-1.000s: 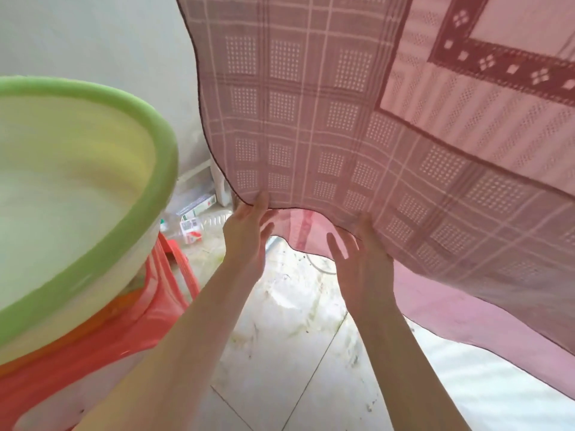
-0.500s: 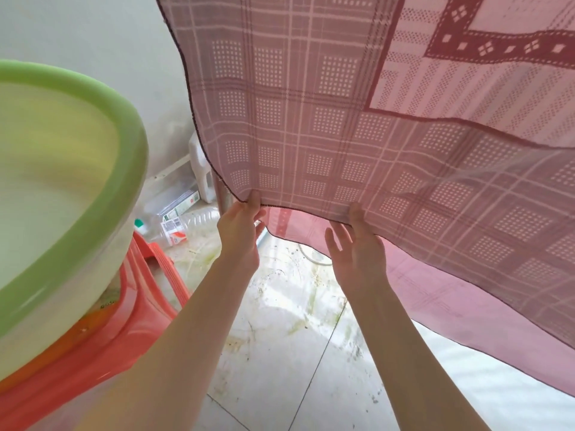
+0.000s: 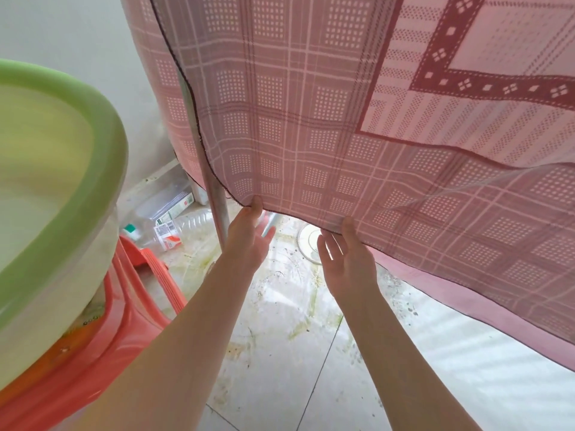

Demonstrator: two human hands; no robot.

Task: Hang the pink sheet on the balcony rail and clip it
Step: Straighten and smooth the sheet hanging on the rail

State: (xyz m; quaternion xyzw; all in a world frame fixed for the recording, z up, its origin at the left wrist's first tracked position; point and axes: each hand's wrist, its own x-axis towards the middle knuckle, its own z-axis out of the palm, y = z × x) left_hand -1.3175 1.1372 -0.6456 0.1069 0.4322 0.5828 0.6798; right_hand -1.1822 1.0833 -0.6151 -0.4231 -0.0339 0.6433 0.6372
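Nearest to me, my two bare forearms reach forward and up over the stained tile floor (image 3: 280, 353). To the left of them a green-rimmed basin (image 3: 77, 150) sits on a red stool (image 3: 118, 321), close against my left arm.

My left hand (image 3: 245, 237) is raised with the palm turned toward me. Its thumb tip touches the dark hem of the sheet (image 3: 311, 119) right at the lower left corner; the other fingers (image 3: 268, 233) look fairly straight and spread, but motion blur keeps me from saying whether any of them pinch the cloth from behind, so I cannot tell its grip for certain.

My right hand (image 3: 348, 259) is just to the right, palm also toward me, fingers straight and slightly apart. The top fingertip meets the same hem; the rest hang below the edge, holding nothing. That hand reads as open and only touching.

The sheet hangs above and beyond both sets of fingers, a pink check with white dotted squares and a dark red border band up to the right. Its lower edge sags in a curve between my hands and runs down to the right, with a second pink layer showing behind.

Just past my left fingers a metal pole (image 3: 214, 200) stands upright, partly behind the sheet's left edge. Farther off, on the floor by the wall (image 3: 77, 32), lie a clear bottle (image 3: 174, 231) and a carton (image 3: 177, 206).
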